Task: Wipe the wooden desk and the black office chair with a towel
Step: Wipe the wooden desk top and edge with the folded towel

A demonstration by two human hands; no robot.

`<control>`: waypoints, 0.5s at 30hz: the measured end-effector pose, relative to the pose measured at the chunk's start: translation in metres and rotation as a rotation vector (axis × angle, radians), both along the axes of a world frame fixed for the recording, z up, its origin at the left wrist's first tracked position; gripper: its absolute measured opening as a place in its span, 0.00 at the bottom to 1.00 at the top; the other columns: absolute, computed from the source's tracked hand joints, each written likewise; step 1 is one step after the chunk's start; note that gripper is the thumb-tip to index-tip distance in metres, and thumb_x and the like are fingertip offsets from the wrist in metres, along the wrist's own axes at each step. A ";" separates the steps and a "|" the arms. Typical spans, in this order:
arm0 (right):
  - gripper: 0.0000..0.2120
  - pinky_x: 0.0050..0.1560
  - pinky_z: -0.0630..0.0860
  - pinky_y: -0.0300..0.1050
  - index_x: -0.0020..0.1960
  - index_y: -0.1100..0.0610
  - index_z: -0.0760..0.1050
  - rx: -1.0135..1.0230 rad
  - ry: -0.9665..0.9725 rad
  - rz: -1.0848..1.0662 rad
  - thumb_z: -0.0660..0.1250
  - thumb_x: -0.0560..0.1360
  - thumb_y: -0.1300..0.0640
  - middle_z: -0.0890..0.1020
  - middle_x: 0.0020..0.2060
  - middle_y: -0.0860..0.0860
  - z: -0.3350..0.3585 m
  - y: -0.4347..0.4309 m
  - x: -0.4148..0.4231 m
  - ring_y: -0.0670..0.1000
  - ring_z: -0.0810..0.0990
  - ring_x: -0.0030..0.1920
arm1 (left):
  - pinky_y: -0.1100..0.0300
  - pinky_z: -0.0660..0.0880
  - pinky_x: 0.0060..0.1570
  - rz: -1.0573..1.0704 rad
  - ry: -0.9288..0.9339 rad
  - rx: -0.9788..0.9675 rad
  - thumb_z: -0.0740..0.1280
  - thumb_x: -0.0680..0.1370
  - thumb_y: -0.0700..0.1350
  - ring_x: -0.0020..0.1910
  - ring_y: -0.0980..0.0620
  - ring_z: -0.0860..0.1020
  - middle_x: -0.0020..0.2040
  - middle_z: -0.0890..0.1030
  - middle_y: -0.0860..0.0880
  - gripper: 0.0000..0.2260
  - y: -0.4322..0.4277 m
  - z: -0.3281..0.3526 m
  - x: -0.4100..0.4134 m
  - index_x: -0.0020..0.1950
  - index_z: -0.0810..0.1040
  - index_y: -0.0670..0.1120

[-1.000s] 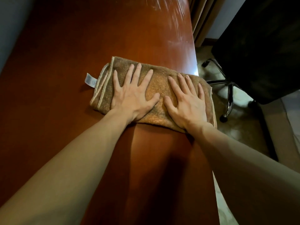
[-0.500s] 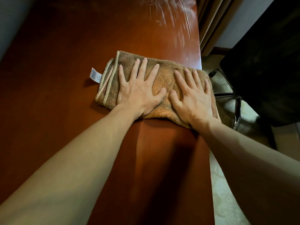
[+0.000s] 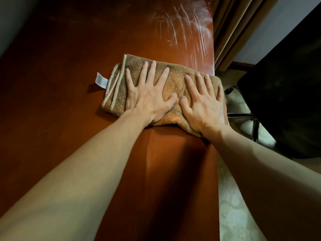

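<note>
Where the towel (image 3: 174, 80) is lying: it is sitting folded on the tabletop (image 3: 69, 63), its long axis running from 9 to 3 o'clock and its 3 o'clock end reaching the tabletop's edge.
Tag (image 3: 101, 80): is sticking out at the 9 o'clock end.
Left hand (image 3: 147, 100): is pressing flat on the 9 o'clock half, fingers (image 3: 152, 72) spreading wide and pointing toward 12.
Right hand (image 3: 203, 105): is pressing flat on the 3 o'clock half, fingers (image 3: 191, 86) lying straight and slightly apart.
Thumbs: are almost meeting mid-towel.
Streaks (image 3: 187, 26): pale smears are showing at 12 to 1 o'clock from the towel, beyond the fingertips.
Coming move, as a judgement: a push toward 12, broadside to the long axis, is looking likely, with the right hand sitting nearer the streaks.
Chair (image 3: 286, 84): is standing at 3 o'clock, apart from both hands.
</note>
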State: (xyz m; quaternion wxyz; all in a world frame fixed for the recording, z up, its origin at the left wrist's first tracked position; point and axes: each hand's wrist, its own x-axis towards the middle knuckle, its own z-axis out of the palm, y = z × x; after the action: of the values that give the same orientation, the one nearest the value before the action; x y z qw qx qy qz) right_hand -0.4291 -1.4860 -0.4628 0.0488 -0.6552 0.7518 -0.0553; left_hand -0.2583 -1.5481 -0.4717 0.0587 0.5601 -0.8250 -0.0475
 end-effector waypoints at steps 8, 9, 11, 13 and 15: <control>0.34 0.82 0.39 0.62 0.85 0.43 0.51 -0.004 -0.014 0.003 0.43 0.80 0.37 0.51 0.85 0.50 0.002 -0.044 -0.013 0.52 0.43 0.84 | 0.30 0.39 0.77 0.022 -0.006 -0.007 0.45 0.78 0.70 0.84 0.47 0.43 0.86 0.45 0.46 0.36 -0.043 -0.001 -0.016 0.85 0.47 0.58; 0.34 0.82 0.39 0.62 0.85 0.43 0.51 -0.008 -0.019 0.002 0.43 0.80 0.37 0.51 0.85 0.50 0.001 -0.050 -0.015 0.52 0.44 0.84 | 0.30 0.39 0.77 0.024 -0.007 -0.008 0.45 0.78 0.70 0.84 0.47 0.43 0.86 0.45 0.46 0.36 -0.049 -0.002 -0.018 0.85 0.47 0.58; 0.34 0.82 0.39 0.62 0.85 0.43 0.51 -0.017 -0.017 -0.004 0.43 0.80 0.37 0.51 0.85 0.50 -0.001 -0.062 -0.020 0.52 0.44 0.84 | 0.30 0.39 0.77 0.022 -0.010 -0.006 0.45 0.78 0.70 0.84 0.47 0.43 0.86 0.46 0.46 0.36 -0.060 -0.001 -0.023 0.85 0.47 0.58; 0.34 0.82 0.40 0.63 0.85 0.43 0.51 -0.024 -0.011 -0.009 0.44 0.80 0.37 0.52 0.85 0.50 -0.003 -0.072 -0.023 0.52 0.44 0.84 | 0.30 0.39 0.77 0.022 -0.012 -0.004 0.45 0.79 0.70 0.84 0.47 0.43 0.86 0.46 0.46 0.36 -0.070 0.000 -0.026 0.85 0.47 0.58; 0.34 0.82 0.41 0.63 0.85 0.43 0.52 -0.026 -0.017 -0.008 0.44 0.80 0.37 0.52 0.85 0.50 -0.004 -0.082 -0.027 0.51 0.45 0.84 | 0.30 0.39 0.77 0.025 -0.015 -0.003 0.46 0.79 0.70 0.84 0.47 0.43 0.86 0.46 0.46 0.36 -0.080 -0.001 -0.030 0.85 0.47 0.58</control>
State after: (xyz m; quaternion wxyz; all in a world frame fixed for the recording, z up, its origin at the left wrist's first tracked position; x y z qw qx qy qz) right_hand -0.4562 -1.5681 -0.4664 0.0462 -0.6524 0.7531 -0.0707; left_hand -0.2886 -1.6282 -0.4724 0.0540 0.5705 -0.8185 -0.0412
